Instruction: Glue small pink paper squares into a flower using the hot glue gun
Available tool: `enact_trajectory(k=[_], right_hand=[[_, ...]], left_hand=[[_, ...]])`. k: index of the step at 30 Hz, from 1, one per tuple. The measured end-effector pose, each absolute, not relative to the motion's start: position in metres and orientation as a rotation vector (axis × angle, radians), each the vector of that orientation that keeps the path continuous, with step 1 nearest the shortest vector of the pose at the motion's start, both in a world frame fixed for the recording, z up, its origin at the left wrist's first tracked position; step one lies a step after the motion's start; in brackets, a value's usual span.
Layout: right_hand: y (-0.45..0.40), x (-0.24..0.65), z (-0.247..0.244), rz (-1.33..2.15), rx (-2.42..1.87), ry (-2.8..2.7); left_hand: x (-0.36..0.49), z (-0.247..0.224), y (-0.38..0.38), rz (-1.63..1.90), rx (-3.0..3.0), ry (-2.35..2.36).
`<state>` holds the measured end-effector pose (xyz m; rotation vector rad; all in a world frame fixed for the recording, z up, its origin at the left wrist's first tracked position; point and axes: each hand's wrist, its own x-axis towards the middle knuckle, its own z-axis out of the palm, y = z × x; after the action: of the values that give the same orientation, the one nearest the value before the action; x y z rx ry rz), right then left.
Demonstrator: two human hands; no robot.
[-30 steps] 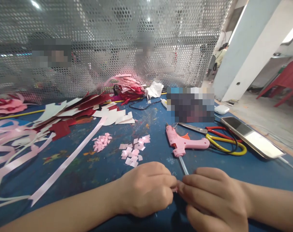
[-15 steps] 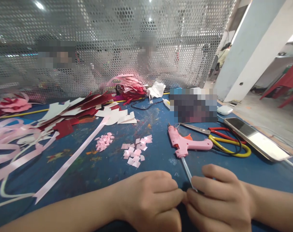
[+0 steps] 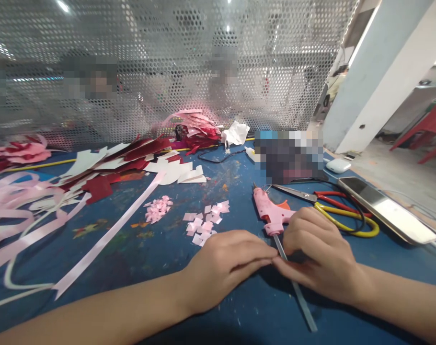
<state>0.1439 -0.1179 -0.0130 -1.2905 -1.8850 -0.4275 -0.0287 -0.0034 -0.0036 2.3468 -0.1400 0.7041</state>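
My left hand is closed, its fingers pressed together and their tips meeting my right hand; whatever they pinch is too small to name. Closed too, my right hand is bent over the glue stick, its fingertips hiding anything held. A pink glue gun lies just beyond, its handle partly covered by my right hand. From its rear a clear glue stick runs toward me under my hands. Small pink ribbon squares lie beyond my left hand, beside a heap of folded pink pieces.
Scissors and a phone lie at right on the blue table. Pink ribbon, white paper pieces and dark red strips lie at left. A perforated metal panel stands behind the table.
Both hands have moved slightly away from me and up. My right hand now covers part of the glue gun's handle, and more of the glue stick shows below it. The view has shifted slightly.
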Motion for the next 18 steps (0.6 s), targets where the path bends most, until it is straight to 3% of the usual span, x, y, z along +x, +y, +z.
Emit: enact_trajectory(k=[6,11,18], right_hand=[[-0.118,0.146,-0.014,-0.273,-1.270,-1.894],[-0.120,0.148,-0.016,-0.348,-1.148,-2.043],[-0.122,0.145,0.000,-0.421,-1.011,-2.196]], left_hand=[[-0.027,0.000,-0.003,0.713,2.310,-0.064],[-0.028,-0.002,-0.002,0.642,2.292,0.069],[-0.028,-0.008,-0.003,0.639,2.299,-0.092]])
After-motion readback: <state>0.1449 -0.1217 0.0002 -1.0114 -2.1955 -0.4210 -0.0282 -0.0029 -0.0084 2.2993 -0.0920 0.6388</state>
